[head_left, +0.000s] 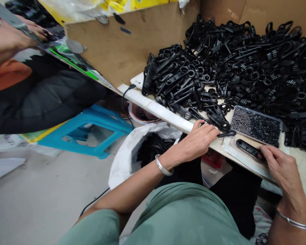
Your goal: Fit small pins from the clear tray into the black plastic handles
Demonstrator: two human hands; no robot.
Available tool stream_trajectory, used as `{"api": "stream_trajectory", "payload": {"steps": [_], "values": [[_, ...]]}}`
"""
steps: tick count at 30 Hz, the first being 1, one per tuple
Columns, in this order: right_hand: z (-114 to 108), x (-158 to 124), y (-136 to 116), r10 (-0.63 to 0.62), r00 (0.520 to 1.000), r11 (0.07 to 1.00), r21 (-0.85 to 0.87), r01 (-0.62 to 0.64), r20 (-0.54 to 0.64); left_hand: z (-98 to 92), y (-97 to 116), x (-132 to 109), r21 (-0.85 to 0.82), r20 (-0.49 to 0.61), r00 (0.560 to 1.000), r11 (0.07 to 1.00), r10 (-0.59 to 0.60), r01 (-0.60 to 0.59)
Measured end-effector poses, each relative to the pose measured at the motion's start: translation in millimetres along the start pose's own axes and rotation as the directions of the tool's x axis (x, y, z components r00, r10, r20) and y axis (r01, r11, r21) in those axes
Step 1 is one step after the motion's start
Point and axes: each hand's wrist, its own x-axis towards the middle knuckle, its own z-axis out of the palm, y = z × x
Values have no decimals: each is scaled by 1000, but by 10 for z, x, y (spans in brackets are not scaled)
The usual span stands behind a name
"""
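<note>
My left hand [200, 141] is closed at the table's front edge. A slim black piece [226, 134] sticks out past its fingers; the part inside the palm is hidden. My right hand [283, 166] pinches the near end of a long black plastic part [247, 148] with small holes along its face. That part lies over a pale strip at the edge, just in front of a clear box [282, 126] of small grey and black pieces. Beyond my left hand, several similar black parts [216, 117] rest close by.
A large heap of black plastic parts [257, 68] covers the table against cardboard. Below the edge stands a white sack [122, 163] holding black parts. A blue stool [73, 136] is on the floor at left, near another person's hand [28, 30].
</note>
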Motion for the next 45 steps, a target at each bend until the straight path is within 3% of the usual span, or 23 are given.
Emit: {"api": "stream_trajectory", "payload": {"steps": [4, 7, 11, 14, 18, 23, 28, 32, 36, 40, 45], "values": [[-7, 34, -48, -48, 998, 999, 14, 47, 40, 33, -13, 11, -29, -45, 997, 998, -61, 59], [26, 69, -102, -88, 995, 996, -7, 89, 56, 74, 6, 6, 28, -143, 987, 997, -66, 71], [98, 95, -132, -138, 990, 987, -77, 138, 1, 148, 78, -46, 128, -283, 955, 990, 88, -54], [131, 85, -124, -166, 985, 982, -100, 161, -43, 196, 114, -104, 163, -209, 955, 970, 212, -179], [134, 58, -118, -189, 980, 979, -88, 183, -63, 207, 110, -160, 131, -108, 975, 975, 195, -181], [122, 43, -147, -129, 990, 990, -67, 125, -59, 158, 100, -193, 162, -100, 974, 969, 205, -187], [100, 26, -192, -87, 995, 994, -72, 84, -45, 96, 72, -170, 84, -111, 976, 980, 186, -178], [99, 0, -221, -100, 994, 981, -172, 93, -31, 46, 52, -96, 37, -96, 984, 988, 151, -148], [117, -30, -262, -136, 990, 962, -244, 123, -38, 23, 51, 7, 104, -47, 998, 993, 53, -48], [86, -75, -251, -159, 986, 978, -148, 150, -51, 17, 56, 74, 196, -52, 998, 980, -31, 41], [24, -176, -150, -190, 981, 981, -20, 191, 42, 15, 8, 69, 183, -107, 994, 983, 0, 19]]}}
